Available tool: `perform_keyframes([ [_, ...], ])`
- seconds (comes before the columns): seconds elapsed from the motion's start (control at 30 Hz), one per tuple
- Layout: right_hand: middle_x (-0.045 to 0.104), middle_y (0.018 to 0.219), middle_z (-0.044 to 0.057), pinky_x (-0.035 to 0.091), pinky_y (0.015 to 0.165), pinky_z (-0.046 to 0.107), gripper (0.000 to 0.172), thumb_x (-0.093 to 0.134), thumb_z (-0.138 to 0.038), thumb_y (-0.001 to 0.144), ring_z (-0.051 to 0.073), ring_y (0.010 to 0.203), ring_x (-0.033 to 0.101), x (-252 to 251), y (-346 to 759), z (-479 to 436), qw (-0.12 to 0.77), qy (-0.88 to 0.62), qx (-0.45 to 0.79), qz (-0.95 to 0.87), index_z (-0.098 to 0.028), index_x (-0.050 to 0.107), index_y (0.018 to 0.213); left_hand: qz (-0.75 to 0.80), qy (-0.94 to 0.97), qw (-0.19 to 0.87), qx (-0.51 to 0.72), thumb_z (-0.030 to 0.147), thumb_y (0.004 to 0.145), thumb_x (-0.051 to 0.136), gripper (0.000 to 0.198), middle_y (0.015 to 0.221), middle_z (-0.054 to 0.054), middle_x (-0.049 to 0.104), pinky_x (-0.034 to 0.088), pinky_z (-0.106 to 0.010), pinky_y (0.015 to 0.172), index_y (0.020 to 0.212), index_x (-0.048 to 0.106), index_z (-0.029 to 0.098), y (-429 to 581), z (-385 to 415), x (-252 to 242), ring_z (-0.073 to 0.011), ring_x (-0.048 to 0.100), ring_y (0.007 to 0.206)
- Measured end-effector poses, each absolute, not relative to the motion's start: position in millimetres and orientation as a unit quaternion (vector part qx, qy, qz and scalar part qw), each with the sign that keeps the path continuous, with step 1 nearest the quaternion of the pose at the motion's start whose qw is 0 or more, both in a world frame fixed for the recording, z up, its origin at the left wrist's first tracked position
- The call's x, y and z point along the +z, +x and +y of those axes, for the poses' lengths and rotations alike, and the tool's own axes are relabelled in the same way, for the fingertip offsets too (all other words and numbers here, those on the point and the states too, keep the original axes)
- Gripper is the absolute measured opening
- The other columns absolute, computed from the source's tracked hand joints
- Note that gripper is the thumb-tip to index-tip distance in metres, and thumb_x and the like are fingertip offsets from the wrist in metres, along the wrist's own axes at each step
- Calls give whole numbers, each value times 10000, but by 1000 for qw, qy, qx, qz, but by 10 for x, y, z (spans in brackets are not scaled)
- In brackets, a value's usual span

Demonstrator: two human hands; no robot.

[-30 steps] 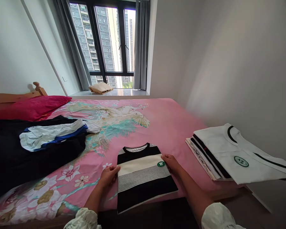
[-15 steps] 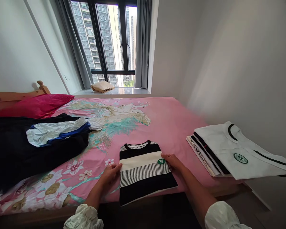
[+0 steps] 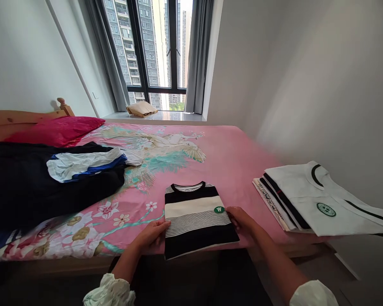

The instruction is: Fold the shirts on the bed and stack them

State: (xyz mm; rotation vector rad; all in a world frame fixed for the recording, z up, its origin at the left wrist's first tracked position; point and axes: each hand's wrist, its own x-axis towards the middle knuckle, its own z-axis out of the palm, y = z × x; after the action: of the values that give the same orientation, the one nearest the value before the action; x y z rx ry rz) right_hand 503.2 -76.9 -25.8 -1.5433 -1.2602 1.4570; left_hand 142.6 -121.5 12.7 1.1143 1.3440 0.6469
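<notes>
while the bare left hand point(image 3: 151, 233) and right hand point(image 3: 241, 218) hold opposite sides of the folded black-and-cream striped fabric shirt point(image 3: 191, 209) at the pink floral bedspread's point(image 3: 230, 157) near edge, squaring seems underway; lifting would need level, even support

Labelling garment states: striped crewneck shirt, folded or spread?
Folded: the striped crewneck shirt forms a compact panel, no sleeves spread out.

I have my left forearm point(image 3: 127, 261) and right forearm point(image 3: 276, 257) reaching bare across the near edge of the bed point(image 3: 232, 146), slanting toward each other. My left grip point(image 3: 151, 234) pinches just inside that edge, thumb uppermost; my right grip point(image 3: 242, 219) pinches slightly farther in, fingers bent under.
</notes>
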Motion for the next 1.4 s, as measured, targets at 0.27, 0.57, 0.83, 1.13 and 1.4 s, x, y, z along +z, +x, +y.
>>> perform_keyframes([
  [0.27, 459, 510, -52, 267, 425, 205, 376, 595, -529, 701, 73, 459, 383, -355, 4984, -883, 371, -609, 508, -484, -166, 526, 631, 643, 475, 525, 293, 637, 668, 535, 423, 426, 32, 520, 263, -229, 367, 633, 500, 217, 1549, -1381, 3, -148, 477, 381],
  [0.57, 564, 571, -11, 300, 398, 220, 279, 660, -432, 661, 112, 458, 464, -442, 5159, -1367, 346, -633, 492, -488, -187, 597, 779, 662, 495, 455, 331, 543, 594, 651, 374, 475, 75, 417, 291, -226, 373, 643, 476, 216, 1507, -1748, -340, -93, 380, 382],
  [0.83, 645, 969, 64, 467, 739, 334, 240, 520, -399, 801, 223, 853, 602, -50, 4913, -1487, 381, -696, 218, -568, -248, 605, 967, 671, 609, 159, 393, 412, 784, 533, 262, 873, -55, 662, 473, -345, 737, 978, 596, 247, 1684, -1817, -44, -236, 618, 810],
  [1.13, 181, 1512, 97, 87, 1121, 477, 611, 333, -419, 891, 250, 1396, 111, 184, 4140, -810, 119, -612, 160, -766, -120, 282, 1422, 662, 735, 96, 112, 472, 851, 382, 638, 1511, -124, 207, 39, -576, 1098, 1403, 322, 158, 2103, -1002, 152, -290, 141, 1397],
  [1.4, 18, 1533, 49, -94, 1097, 480, 666, 203, -507, 904, 208, 1405, -37, 133, 4075, -579, 64, -633, 122, -762, -151, 139, 1463, 680, 724, 79, 89, 526, 855, 312, 683, 1544, -62, 29, -63, -547, 1090, 1447, 191, 208, 1930, -723, 15, -237, 1, 1415],
])
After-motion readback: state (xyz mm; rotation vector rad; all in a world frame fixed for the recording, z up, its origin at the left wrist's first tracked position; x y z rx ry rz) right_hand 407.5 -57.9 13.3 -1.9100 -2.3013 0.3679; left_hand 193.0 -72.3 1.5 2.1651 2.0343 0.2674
